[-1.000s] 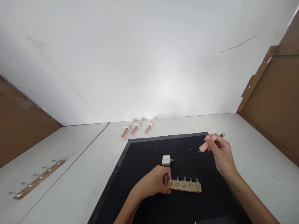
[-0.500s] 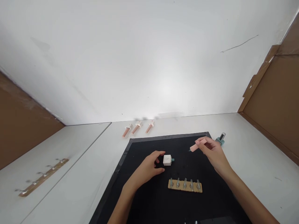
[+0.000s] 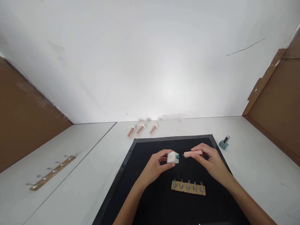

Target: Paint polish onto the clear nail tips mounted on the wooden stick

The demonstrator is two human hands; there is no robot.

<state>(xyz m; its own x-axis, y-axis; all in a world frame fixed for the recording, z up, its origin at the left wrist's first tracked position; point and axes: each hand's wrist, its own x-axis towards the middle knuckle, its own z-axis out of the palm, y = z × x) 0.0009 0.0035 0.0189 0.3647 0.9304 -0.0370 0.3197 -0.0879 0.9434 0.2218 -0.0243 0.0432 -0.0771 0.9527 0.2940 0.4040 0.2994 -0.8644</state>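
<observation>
**Two hands meeting over a small white bottle at mid-mat**

Two bare hands are working close together over the black mat [image 3: 164, 200]. The left hand [image 3: 156, 165] is pinching a small white square bottle [image 3: 172, 157] between thumb and fingertips, its grip clamped on the bottle's body, holding it tipped sideways so the teal neck is pointing right. A small mark is showing on the bottle's face, too small to read. The right hand [image 3: 211, 162] is gripping a pink cap handle [image 3: 192, 153], fingers closed around it, and the dark brush end is sitting right at the bottle's neck; how far in it is reaching cannot be told.

Just toward the person, a wooden strip [image 3: 188, 188] is lying flat on the mat, carrying five small grey nail tips standing in a row, apart from both hands. Plenty of bare mat is lying open left of the strip and behind the hands up to the mat's far edge.

Off the mat's far right corner, a teal bottle [image 3: 224, 143] with a silver cap is standing on the white desk [image 3: 257, 162]. Three pink-capped bottles [image 3: 142, 128] are lying near the back wall. Far left, a second wooden strip [image 3: 52, 172] is resting on the neighbouring desk surface.
</observation>
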